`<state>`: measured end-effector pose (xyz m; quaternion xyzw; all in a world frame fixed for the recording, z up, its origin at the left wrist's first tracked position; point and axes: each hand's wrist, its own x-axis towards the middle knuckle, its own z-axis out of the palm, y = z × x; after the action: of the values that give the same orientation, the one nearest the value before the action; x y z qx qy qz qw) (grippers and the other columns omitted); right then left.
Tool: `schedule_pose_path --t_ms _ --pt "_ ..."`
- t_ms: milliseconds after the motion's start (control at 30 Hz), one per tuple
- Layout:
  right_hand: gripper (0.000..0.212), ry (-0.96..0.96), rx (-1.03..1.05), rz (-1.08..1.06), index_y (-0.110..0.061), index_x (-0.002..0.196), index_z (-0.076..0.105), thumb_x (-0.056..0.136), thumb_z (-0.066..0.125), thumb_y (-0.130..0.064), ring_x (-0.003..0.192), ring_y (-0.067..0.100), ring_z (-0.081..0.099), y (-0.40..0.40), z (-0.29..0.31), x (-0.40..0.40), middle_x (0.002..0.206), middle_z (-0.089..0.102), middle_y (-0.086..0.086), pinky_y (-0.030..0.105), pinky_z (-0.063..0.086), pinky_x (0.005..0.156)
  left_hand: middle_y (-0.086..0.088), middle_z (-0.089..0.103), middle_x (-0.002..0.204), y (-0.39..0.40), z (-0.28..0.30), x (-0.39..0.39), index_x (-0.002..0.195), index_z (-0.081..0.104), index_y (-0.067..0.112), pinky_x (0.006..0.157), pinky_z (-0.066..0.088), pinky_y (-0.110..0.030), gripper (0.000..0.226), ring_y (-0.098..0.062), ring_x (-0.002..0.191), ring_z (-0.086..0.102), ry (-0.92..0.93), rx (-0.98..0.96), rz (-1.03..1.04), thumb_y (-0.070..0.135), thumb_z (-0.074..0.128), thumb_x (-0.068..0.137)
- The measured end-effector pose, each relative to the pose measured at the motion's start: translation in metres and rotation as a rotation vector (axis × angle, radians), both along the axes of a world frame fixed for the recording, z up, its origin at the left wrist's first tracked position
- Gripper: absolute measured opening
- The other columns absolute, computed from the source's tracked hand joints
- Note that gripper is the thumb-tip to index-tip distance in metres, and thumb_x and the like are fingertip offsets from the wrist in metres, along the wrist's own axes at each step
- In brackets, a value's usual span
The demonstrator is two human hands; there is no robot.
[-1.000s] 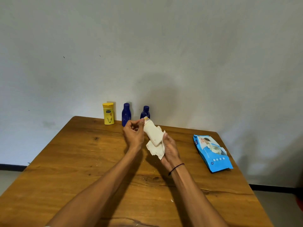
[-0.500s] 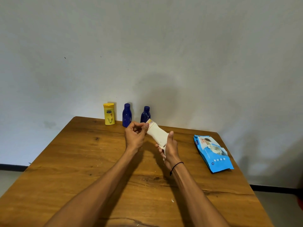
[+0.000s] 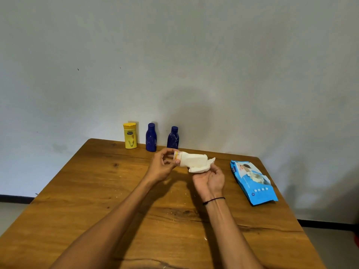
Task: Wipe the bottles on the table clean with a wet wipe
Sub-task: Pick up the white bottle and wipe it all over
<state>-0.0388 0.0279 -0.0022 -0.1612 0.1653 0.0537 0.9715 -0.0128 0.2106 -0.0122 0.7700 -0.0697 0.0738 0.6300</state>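
Note:
A small white bottle (image 3: 189,159) lies nearly horizontal in the air above the table, its cap end to the left. My left hand (image 3: 162,167) pinches that cap end with thumb and fingertips. My right hand (image 3: 210,178) is palm up under the bottle's base and holds a white wet wipe (image 3: 202,168) against it. At the back of the table stand a yellow bottle (image 3: 130,135) and two dark blue bottles (image 3: 151,137) (image 3: 173,137), all upright near the wall.
A blue pack of wet wipes (image 3: 252,182) lies on the right side of the wooden table (image 3: 97,191), with a wipe poking out of its opening. A grey wall rises right behind the table's far edge.
The white bottle has tipped from slanted upright to nearly horizontal. My right hand has turned palm up and slid the wipe toward the bottle's base.

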Motion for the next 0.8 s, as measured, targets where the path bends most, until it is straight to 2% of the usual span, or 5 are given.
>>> schedule_pose_path --t_ms 167,300,467,667,800 --pt "0.079 -0.202 -0.316 0.151 -0.012 0.148 0.049 0.081 0.042 0.031 0.135 0.038 0.053 -0.004 -0.004 -0.002 0.143 0.057 0.022 0.043 0.056 0.1 -0.003 0.07 0.124 0.006 -0.003 -0.003 0.133 0.063 0.01 0.085 0.061 -0.021 0.048 -0.009 0.113 0.068 0.051 -0.092 0.052 0.013 0.081 0.089" --pt "0.054 -0.253 -0.57 0.145 -0.01 0.135 0.055 0.09 0.058 0.02 0.128 0.033 0.062 -0.005 -0.002 0.002 0.138 0.061 0.021 0.049 0.057 0.098 -0.002 0.07 0.12 0.008 -0.001 -0.004 0.133 0.062 0.009 0.078 0.061 -0.019 0.047 -0.008 0.108 0.068 0.082 -0.112 0.037 0.014 0.081 0.09" --pt "0.028 -0.287 -0.934 0.155 -0.028 0.12 0.057 0.101 0.059 -0.007 0.109 0.029 0.074 -0.007 -0.002 -0.002 0.129 0.067 0.009 0.046 0.065 0.083 -0.003 0.07 0.12 0.007 -0.001 -0.004 0.132 0.063 0.011 0.079 0.063 -0.024 0.047 -0.012 0.109 0.07 0.126 -0.147 0.02 0.015 0.081 0.089" --pt "0.038 -0.298 -1.031 0.153 -0.022 0.146 0.042 0.109 0.047 -0.015 0.112 0.029 0.072 -0.009 -0.015 0.007 0.137 0.058 0.007 0.042 0.065 0.081 -0.008 0.071 0.122 0.004 -0.005 -0.005 0.131 0.064 0.01 0.089 0.064 -0.034 0.045 -0.02 0.115 0.071 0.189 -0.263 0.008 0.013 0.08 0.09" --pt "0.038 -0.309 -1.212 0.103 -0.013 0.142 0.05 0.105 0.051 -0.003 0.129 0.025 0.058 -0.011 -0.015 0.009 0.145 0.054 0.013 0.029 0.062 0.086 -0.009 0.07 0.125 0.006 -0.007 -0.006 0.133 0.064 0.008 0.088 0.064 -0.035 0.045 -0.022 0.117 0.068 0.244 -0.291 0.01 0.009 0.078 0.09"
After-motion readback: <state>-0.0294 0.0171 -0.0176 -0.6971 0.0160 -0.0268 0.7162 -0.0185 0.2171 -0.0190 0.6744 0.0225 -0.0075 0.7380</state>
